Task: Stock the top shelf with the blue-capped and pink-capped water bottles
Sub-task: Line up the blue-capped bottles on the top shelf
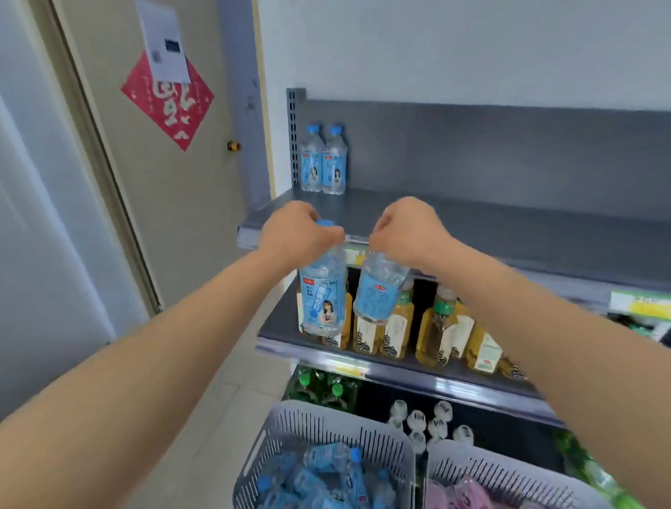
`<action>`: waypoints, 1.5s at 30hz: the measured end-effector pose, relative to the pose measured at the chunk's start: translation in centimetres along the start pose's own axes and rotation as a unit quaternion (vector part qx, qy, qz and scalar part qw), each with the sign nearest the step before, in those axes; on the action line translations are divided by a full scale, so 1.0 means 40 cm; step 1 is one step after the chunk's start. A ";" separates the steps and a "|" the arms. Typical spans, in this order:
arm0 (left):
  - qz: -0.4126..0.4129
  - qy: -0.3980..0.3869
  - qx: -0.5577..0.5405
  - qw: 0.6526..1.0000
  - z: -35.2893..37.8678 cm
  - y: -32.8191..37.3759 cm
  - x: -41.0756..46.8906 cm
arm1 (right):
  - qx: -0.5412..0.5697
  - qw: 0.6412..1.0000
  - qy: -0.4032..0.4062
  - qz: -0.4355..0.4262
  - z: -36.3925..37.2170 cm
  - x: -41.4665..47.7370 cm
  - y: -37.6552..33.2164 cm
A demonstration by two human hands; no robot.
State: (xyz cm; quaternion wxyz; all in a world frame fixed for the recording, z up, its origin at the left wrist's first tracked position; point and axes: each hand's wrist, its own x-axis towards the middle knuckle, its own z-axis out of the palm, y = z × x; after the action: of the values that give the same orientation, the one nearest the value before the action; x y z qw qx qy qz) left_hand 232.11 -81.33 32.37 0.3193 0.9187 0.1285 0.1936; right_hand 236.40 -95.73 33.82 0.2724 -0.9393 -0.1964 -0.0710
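My left hand point(298, 231) grips a blue-capped water bottle point(322, 292) by its neck, and the bottle hangs in front of the top shelf's front edge point(479, 260). My right hand point(406, 228) grips a second blue-labelled bottle point(378, 289) by its top, tilted slightly, with its cap hidden in the fist. Two blue-capped bottles point(323, 161) stand upright at the back left corner of the top shelf. A grey basket point(291, 429) below holds several blue-capped bottles. Beside it another grey basket point(508, 477) holds pink-labelled bottles.
The second shelf carries yellow tea bottles point(434, 328). Lower down are green bottles point(322, 390) and several white-capped bottles point(430, 424). A beige door point(167, 193) with a red sign stands left of the shelving. A price tag point(647, 304) hangs on the top shelf's edge at right.
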 end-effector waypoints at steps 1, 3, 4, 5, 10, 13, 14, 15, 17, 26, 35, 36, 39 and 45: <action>0.007 0.010 -0.002 1.000 -0.019 0.020 0.020 | -0.020 1.000 0.012 -0.019 -0.034 0.010 -0.015; 0.020 0.029 -0.012 0.999 -0.054 0.057 0.063 | -0.051 0.997 0.034 -0.048 -0.094 0.034 -0.042; 0.028 0.037 -0.012 0.999 -0.069 0.073 0.087 | -0.056 0.996 0.044 -0.056 -0.119 0.048 -0.053; 0.035 0.045 -0.011 0.998 -0.081 0.086 0.112 | -0.055 0.995 0.054 -0.062 -0.140 0.064 -0.062; 0.064 0.059 -0.049 0.995 -0.109 0.105 0.229 | -0.015 0.995 0.081 -0.057 -0.182 0.160 -0.089; 0.076 0.051 -0.046 0.995 -0.104 0.096 0.303 | 0.016 0.995 0.079 -0.053 -0.178 0.225 -0.092; 0.078 0.051 -0.047 0.995 -0.101 0.092 0.327 | 0.012 0.996 0.074 -0.055 -0.172 0.247 -0.090; 0.079 0.050 -0.050 0.994 -0.097 0.087 0.352 | 0.005 0.996 0.067 -0.057 -0.165 0.272 -0.087; 0.079 0.044 -0.061 0.994 -0.085 0.074 0.401 | -0.011 0.997 0.051 -0.063 -0.147 0.320 -0.081; 0.086 -0.010 -0.050 0.995 0.018 0.000 0.601 | -0.072 0.995 -0.010 -0.070 -0.040 0.530 -0.029; 0.049 -0.152 -0.122 0.980 0.050 -0.069 0.653 | 0.134 0.989 0.016 0.054 0.059 0.568 0.083; 0.033 -0.186 -0.118 0.975 0.053 -0.089 0.644 | 0.162 0.983 0.000 0.081 0.073 0.557 0.099; 0.039 -0.261 -0.118 0.957 0.097 -0.145 0.612 | 0.206 0.969 -0.047 0.130 0.122 0.528 0.132; 0.028 -0.231 -0.169 0.958 0.184 -0.167 0.650 | 0.197 0.970 -0.022 0.140 0.168 0.566 0.158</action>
State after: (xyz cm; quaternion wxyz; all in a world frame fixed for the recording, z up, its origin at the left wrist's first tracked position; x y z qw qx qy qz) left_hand 257.75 -70.81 29.93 0.4850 0.8745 -0.0094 0.0039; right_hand 259.84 -89.52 30.54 0.4550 -0.8865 -0.0792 0.0281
